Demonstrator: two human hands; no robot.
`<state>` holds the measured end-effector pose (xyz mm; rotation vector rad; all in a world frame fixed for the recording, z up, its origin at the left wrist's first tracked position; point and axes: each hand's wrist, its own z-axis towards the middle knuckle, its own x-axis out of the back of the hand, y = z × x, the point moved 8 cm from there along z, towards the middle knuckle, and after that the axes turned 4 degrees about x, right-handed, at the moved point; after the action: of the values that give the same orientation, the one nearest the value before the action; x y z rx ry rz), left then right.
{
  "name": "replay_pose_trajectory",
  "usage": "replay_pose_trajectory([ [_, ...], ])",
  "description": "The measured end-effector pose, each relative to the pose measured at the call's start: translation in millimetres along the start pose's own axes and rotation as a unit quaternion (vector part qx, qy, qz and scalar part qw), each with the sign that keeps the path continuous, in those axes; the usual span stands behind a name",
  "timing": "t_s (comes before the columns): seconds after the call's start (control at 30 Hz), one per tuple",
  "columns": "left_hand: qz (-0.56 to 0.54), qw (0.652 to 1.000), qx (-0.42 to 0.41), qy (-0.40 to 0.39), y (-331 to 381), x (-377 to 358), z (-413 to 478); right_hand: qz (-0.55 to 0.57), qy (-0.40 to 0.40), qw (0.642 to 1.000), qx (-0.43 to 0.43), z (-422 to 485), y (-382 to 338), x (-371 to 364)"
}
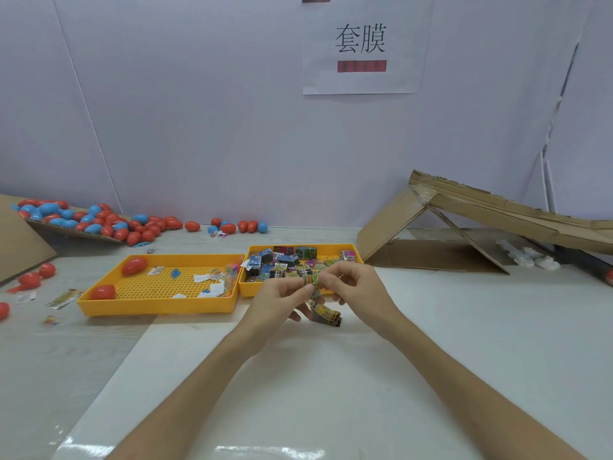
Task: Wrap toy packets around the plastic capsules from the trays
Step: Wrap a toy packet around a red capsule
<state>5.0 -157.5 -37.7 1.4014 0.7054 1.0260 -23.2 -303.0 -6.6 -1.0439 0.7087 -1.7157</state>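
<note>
far left edge of the tabletop: heap of red and blue capsules [99, 220], with strays along that edge. left tray [159, 308] sits toward the middle, with two red capsules [134, 265] and paper scraps in it. right tray [300, 248] butts against it, full of folded toy packets [285, 260].

hands are in front of the right tray, over mid tabletop. left hand [282, 295] and right hand [356, 283] both pinch the top of one packet strip [312, 280]. grip is narrow, fingertips only. the rest of the strip hangs down; can't tell if its lower end touches the tabletop. no capsule visible in either hand.

handling, my read: the strip is thin printed film, near weightless, floppy and a bit slick, so it will likely curl and spring back. take it by the ends and keep it taut between both hands. the capsules look hard, smooth and egg-shaped, so they'll roll. hold one round the fat middle while wrapping.

far right corner: cardboard lean-to [464, 224], not in play.
</note>
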Motion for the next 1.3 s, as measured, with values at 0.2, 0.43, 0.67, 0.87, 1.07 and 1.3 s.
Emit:
replay_pose_trajectory([
  [0.2,0.099,0.995,-0.033,-0.004,4,-5,-2,0.007,-0.028,1.000,0.001,-1,1,-4],
  [0.43,0.100,0.994,-0.053,0.006,9,-5,-4,0.045,0.003,0.999,-0.006,0,2,-2],
  [0.67,0.118,0.992,-0.045,0.004,10,-9,-4,0.038,0.043,0.996,-0.061,0,14,8],
  [0.87,0.144,0.989,-0.033,0.009,3,-8,-2,0.030,0.011,0.999,-0.042,0,7,1],
  [1.07,0.158,0.987,-0.038,0.006,5,-8,-2,0.022,-0.010,1.000,-0.015,-2,0,-1],
  [1.3,0.074,0.997,-0.017,0.024,5,-1,0,0.049,0.007,0.999,0.001,-3,-4,2],
])
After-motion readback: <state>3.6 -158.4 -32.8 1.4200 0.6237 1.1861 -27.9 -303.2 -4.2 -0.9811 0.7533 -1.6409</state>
